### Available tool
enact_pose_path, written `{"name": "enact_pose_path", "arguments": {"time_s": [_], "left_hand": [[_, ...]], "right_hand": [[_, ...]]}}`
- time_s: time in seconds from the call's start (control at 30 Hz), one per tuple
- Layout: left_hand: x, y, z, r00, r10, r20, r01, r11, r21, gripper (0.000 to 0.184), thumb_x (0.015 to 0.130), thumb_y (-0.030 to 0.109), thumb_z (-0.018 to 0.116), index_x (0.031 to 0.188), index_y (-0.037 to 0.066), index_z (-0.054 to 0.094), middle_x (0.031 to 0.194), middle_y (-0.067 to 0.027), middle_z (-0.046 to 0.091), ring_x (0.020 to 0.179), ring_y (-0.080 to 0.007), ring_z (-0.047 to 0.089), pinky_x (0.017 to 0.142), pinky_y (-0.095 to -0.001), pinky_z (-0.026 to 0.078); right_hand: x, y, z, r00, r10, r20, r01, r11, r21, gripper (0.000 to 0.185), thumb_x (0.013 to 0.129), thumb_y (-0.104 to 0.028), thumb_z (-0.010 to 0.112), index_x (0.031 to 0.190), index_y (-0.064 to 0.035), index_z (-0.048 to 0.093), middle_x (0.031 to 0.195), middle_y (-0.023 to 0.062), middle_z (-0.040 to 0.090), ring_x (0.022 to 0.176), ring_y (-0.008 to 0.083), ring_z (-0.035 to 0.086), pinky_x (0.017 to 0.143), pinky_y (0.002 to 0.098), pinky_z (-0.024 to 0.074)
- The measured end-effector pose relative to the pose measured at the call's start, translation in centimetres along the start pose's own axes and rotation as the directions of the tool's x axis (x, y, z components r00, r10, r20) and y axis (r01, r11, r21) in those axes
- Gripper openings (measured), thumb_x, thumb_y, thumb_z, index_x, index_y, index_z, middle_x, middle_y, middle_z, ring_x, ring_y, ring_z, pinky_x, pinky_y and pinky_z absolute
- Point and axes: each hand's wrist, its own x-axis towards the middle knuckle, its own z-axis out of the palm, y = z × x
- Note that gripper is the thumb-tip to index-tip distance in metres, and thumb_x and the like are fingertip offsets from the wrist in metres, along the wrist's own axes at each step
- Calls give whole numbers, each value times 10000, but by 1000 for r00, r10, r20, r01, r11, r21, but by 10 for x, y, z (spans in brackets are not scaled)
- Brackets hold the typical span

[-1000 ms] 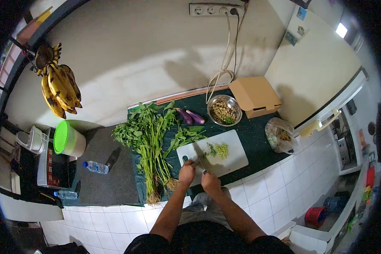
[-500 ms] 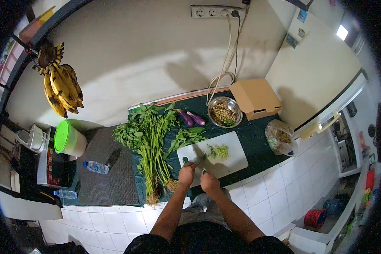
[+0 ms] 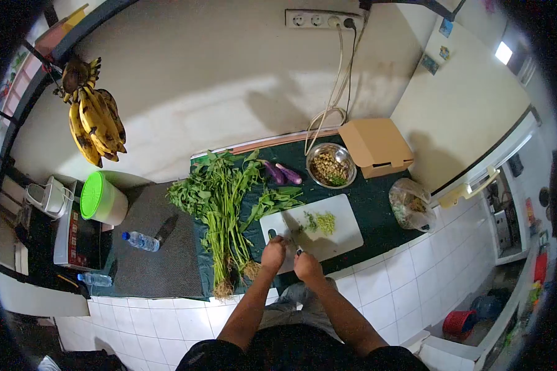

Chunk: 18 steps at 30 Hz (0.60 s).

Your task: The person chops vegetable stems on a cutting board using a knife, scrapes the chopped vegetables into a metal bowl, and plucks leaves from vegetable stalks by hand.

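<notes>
Over the lower left part of a white cutting board (image 3: 348, 230), my left hand (image 3: 274, 253) is closed near the board's handle hole. What its fingers hold, if anything, is too small to make out. My right hand (image 3: 307, 266) grips a knife (image 3: 299, 251) by its dark handle at the board's near edge. The blade points away from me and is hard to see. Chopped pale green pieces (image 3: 325, 223) lie on the board beyond my hands, with darker green bits beside them.
Left of the board lie leafy greens (image 3: 226, 210) with roots. Behind are purple eggplants (image 3: 281, 173), a metal bowl (image 3: 331, 165) of chopped food and a cardboard box (image 3: 377, 145). A plastic bag (image 3: 410, 204) is right; a water bottle (image 3: 142, 241) and green-lidded tub (image 3: 105, 199) are left.
The view has shifted slightly. My hands stay in nearly the same place over the board, and the chopped pieces look unchanged.
</notes>
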Motion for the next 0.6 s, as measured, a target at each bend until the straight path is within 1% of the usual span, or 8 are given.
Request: {"name": "enact_pose_path", "arguments": {"time_s": [0.1,0.17,0.2,0.27,0.4,0.5,0.57,0.6], "left_hand": [[-3,3,-1,999,-19,-44,16,998,-58,180,800,61,572,915,75,709,1026,-115,650,948,-335,644,810,-425,543],[-4,5,-4,998,-60,-22,59,997,-51,168,795,59,573,898,76,705,1029,-108,654,930,-340,651,787,-434,551],[-4,4,-2,998,-63,-20,61,997,-52,168,795,59,573,898,76,705,1029,-108,654,930,-340,651,787,-434,551],[-3,1,2,999,-43,-29,42,999,-29,181,804,72,559,912,82,705,1036,-112,654,924,-347,656,766,-445,557],[1,-1,3,994,-104,44,102,994,42,199,829,102,534,934,91,703,1046,-123,651,934,-354,654,767,-458,555],[-2,-1,2,985,-164,42,165,986,-1,208,846,123,515,941,104,698,1062,-128,647,946,-357,650,780,-463,551],[-3,-3,1,996,-84,-10,84,996,-37,219,854,131,514,960,126,705,1059,-123,645,950,-357,649,793,-466,547],[-3,-5,3,996,-85,-10,84,996,-39,219,854,131,514,960,126,705,1059,-123,645,950,-357,649,793,-466,547]], "right_hand": [[-6,14,14,996,55,74,-58,998,33,313,950,-286,538,899,15,604,875,270,645,861,443,644,750,523,511],[-14,33,43,994,-110,-9,110,993,32,304,958,-284,523,922,7,604,890,258,652,875,442,642,761,520,511],[-15,31,42,994,-110,-6,110,993,32,304,958,-284,523,922,7,604,890,258,652,875,442,642,761,520,511],[-12,18,33,1000,0,5,0,998,65,302,964,-274,506,899,-4,625,928,250,653,878,441,641,761,516,509],[8,-6,11,996,71,45,-75,994,74,314,963,-269,503,847,-12,642,896,244,655,868,441,644,748,517,508],[10,7,21,998,-43,-37,45,998,51,307,954,-242,511,810,-11,651,806,220,647,791,438,643,710,528,504],[15,49,74,969,-233,-83,223,968,-116,285,945,-230,531,813,-3,641,713,212,617,711,433,626,676,532,500],[5,46,70,969,-232,-82,222,968,-118,285,945,-230,531,813,-3,641,713,212,617,711,433,626,676,532,500]]}}
